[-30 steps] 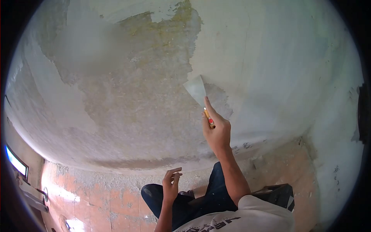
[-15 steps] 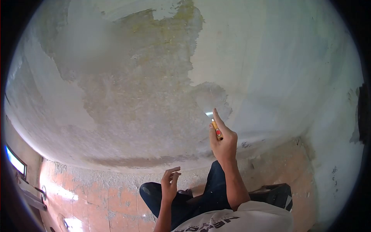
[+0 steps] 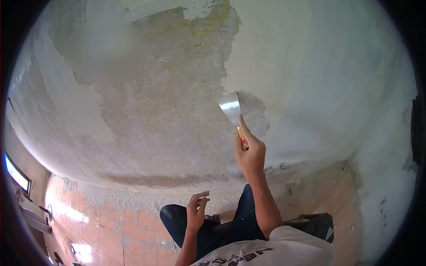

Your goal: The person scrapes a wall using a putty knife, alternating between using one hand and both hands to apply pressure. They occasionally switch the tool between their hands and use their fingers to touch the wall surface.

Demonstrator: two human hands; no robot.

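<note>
My right hand [image 3: 252,153] is closed round the yellow handle of a scraper [image 3: 230,107], with the index finger stretched along toward the blade. The wide metal blade lies against the wall [image 3: 177,102], at the lower edge of the pale coating and beside a bare grey patch [image 3: 255,108]. Over my bent knee, my left hand [image 3: 195,210] is held in the air with its fingers apart and nothing in it.
Orange floor tiles [image 3: 137,230] with scattered pale debris run along the foot of the wall. A black object [image 3: 315,226] stands beside my right hip. At the far left are a bright window-like panel [image 3: 17,175] and a round-based object [image 3: 49,213].
My right hand has moved up and slightly left with the scraper. The blade now shows broad and flat, where before only a narrow gleam of it showed. My left hand has hardly moved.
</note>
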